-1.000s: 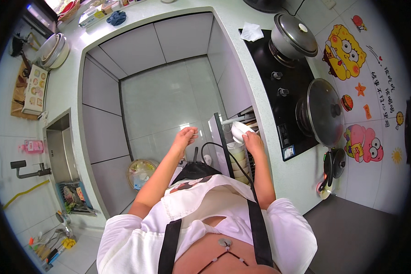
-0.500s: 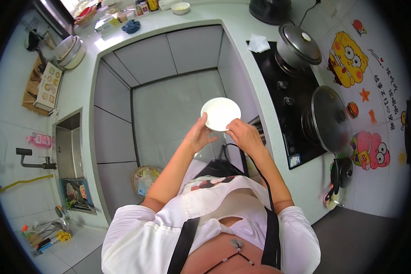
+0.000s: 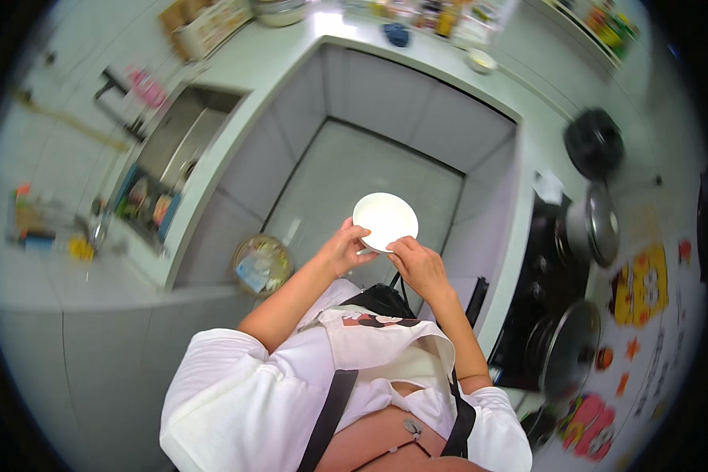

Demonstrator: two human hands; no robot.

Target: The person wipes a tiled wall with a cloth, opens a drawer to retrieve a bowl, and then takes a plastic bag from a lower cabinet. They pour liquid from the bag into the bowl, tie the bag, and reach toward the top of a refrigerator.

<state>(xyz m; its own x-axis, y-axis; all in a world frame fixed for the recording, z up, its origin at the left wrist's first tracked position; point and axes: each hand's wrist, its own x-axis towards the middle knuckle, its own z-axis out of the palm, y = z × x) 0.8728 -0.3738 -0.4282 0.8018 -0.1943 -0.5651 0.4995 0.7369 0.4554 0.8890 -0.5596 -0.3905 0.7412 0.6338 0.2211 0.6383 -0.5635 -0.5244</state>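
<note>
White U-shaped tabletop (image 3: 295,49) flanks the left fingers (image 3: 359,232) and right fingers (image 3: 403,246), its edges well apart from both, open grey tiled floor (image 3: 354,165) beyond; both grasp the rim of the round white bowl (image 3: 385,220) between them.

A pale countertop (image 3: 279,67) bends around three sides of the kitchen, with light grey cabinet fronts (image 3: 385,94) below it. Inside that bend lies a smooth grey floor (image 3: 370,157). On the left a steel sink (image 3: 173,138) is set into the counter, before a white tiled wall (image 3: 75,141). On the right, a black stovetop (image 3: 523,318) runs along a pale wall with colourful cartoon stickers (image 3: 641,283). A narrow shelf (image 3: 582,33) crosses the top right. Bright light glares off the countertop's far left corner
</note>
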